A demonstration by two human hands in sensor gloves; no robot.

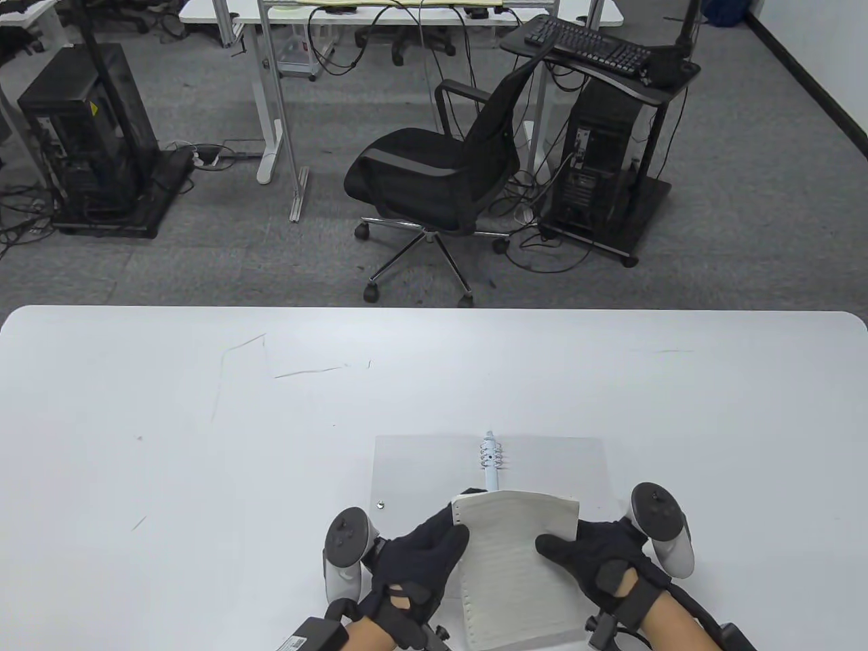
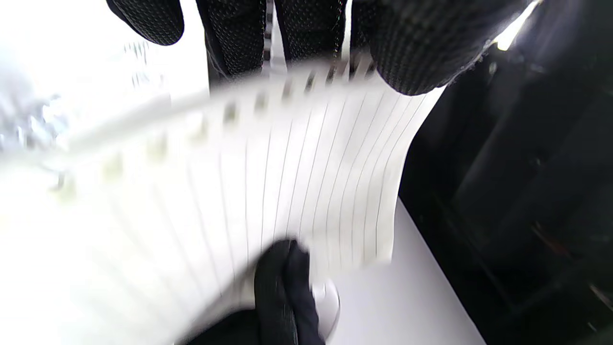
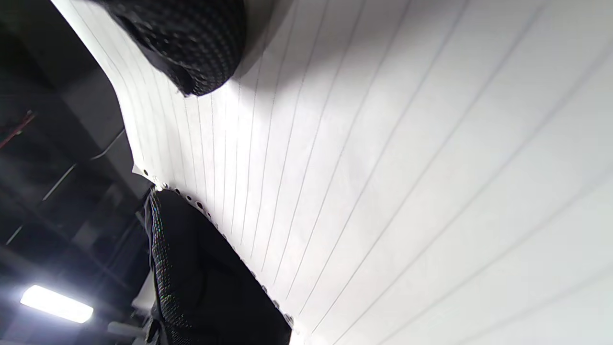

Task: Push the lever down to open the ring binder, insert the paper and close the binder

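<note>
At the table's near edge, table view: my left hand (image 1: 417, 553) and right hand (image 1: 597, 556) each grip a side of the lined paper (image 1: 519, 563), held over the open binder (image 1: 434, 468); rings (image 1: 491, 456) bare beyond. Left wrist view: fingers (image 2: 407, 43) clamped on the punched edge. Right wrist view: thumb on the sheet. Insertion step, I judge; next, align holes with rings.

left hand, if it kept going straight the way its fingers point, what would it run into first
Probably the binder's ring spine. The left hand grips the punched edge of the paper, fingers pointing up and slightly right, toward the rings just beyond. Depth is unclear, so it might pass above them over the clear binder cover.
</note>
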